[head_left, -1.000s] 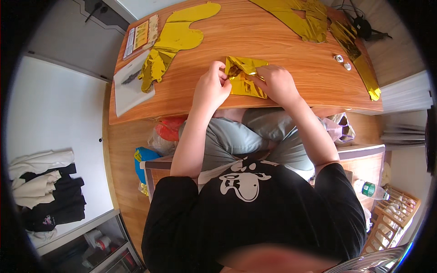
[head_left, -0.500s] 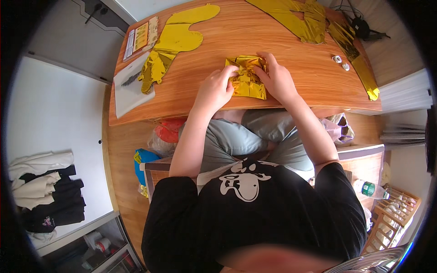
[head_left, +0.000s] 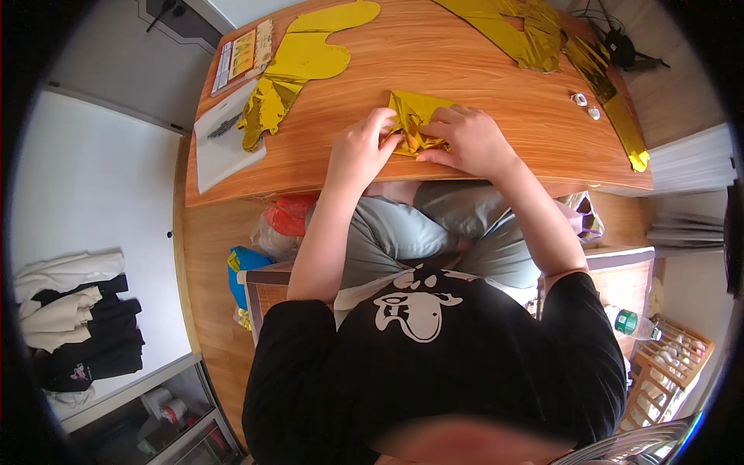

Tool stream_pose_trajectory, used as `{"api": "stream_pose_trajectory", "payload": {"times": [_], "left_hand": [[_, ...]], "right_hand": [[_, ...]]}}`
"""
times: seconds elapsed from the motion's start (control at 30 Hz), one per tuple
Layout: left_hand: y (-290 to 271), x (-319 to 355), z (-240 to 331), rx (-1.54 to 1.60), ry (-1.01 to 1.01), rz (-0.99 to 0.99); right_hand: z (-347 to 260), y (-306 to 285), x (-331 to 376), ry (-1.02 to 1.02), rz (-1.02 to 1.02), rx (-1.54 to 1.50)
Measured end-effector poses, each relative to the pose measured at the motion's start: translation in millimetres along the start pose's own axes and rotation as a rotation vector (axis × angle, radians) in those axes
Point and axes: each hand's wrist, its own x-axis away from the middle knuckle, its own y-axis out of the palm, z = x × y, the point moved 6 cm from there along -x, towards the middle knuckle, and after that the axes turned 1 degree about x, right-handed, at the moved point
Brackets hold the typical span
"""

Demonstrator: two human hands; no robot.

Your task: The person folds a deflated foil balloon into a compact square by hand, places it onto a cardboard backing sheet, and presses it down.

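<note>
A crinkled, folded gold foil balloon lies flattened near the table's front edge, between my hands. My left hand pinches its left side, thumb and forefinger close together on the foil. My right hand curls over its right side, fingers bent onto the foil and thumb low by the near edge. Both hands cover parts of the near half, where the foil bunches up. The far-left corner shows smooth and flat.
A flat gold balloon lies far left, beside a card and a white plastic sheet. More gold foil lies far right, with a narrow strip, two small white objects and a black cabled device.
My right hand has drawn nearer and turned flatter over the foil. The foil's near part, spread out before, is now gathered and folded up between my fingers.
</note>
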Motion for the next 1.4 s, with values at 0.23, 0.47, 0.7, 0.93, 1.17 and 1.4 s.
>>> {"api": "stream_pose_trajectory", "payload": {"times": [0.23,0.47,0.7,0.93,1.17,1.4], "left_hand": [[-12.3,25.6,-7.7,0.051,-0.096,0.069],[-11.5,35.3,-13.2,0.102,-0.191,0.157],[-19.5,56.4,4.9,-0.146,0.234,0.218],[-17.2,68.1,3.0,-0.307,0.202,0.157],[-21.0,70.6,1.8,-0.378,0.174,0.177],[-15.3,73.2,2.9,-0.431,0.220,0.118]], "right_hand": [[17.9,17.9,-30.2,0.139,-0.182,-0.031],[3.6,32.7,-48.3,-0.094,-0.202,0.125],[-5.8,39.2,-38.0,-0.297,-0.095,0.172],[-4.8,46.6,-38.4,-0.269,-0.195,0.145],[-4.3,45.9,-35.9,-0.269,-0.185,0.145],[-3.9,45.7,-34.2,-0.258,-0.185,0.110]]}}
